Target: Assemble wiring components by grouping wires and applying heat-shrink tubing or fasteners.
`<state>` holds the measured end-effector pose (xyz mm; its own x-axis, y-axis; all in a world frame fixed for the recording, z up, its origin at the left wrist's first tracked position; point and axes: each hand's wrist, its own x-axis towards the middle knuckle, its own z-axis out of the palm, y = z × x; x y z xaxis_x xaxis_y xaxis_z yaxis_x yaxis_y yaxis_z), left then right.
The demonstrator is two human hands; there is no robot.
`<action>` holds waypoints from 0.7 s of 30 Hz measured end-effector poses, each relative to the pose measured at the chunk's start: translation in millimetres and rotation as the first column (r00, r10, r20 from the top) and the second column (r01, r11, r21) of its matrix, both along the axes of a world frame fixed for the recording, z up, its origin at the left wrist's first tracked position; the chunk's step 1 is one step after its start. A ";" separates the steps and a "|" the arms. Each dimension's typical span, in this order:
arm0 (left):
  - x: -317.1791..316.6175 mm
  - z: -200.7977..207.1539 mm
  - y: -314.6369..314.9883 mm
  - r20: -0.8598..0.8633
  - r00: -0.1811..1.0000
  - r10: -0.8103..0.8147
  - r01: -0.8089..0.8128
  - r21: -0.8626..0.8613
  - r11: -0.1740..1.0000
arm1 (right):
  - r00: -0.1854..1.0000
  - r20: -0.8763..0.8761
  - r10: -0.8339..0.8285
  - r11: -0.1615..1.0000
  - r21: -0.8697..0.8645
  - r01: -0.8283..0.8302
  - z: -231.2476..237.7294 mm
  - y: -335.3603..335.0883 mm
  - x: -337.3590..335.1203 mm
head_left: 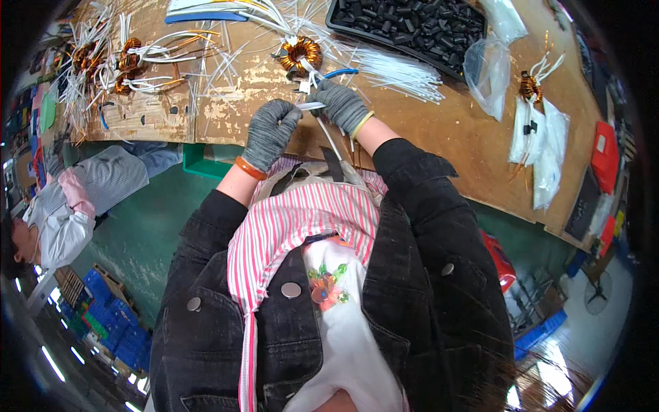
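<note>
Both my hands wear grey knit gloves and meet near the table's front edge. My left hand is closed, pinching one end of a white strip. My right hand is closed at the strip's other side, its fingertips partly hidden. Just beyond them lies a copper-wound ring coil, with white leads running down toward my hands. A blue handle of a tool shows beside the coil, above my right hand; the rest of it is hidden.
White cable ties lie right of the coil. A black tray holds small black pieces. More wired coils crowd the left. Another coil and plastic bags lie right. A person is at the left.
</note>
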<state>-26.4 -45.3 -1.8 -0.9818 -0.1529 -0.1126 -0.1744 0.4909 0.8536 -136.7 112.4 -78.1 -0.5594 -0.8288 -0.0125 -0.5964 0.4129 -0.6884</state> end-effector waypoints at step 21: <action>-6.4 3.0 -12.1 0.177 0.971 0.158 -0.223 0.461 0.859 | 0.913 0.140 -0.382 0.903 0.266 0.337 51.0 6.3 29.1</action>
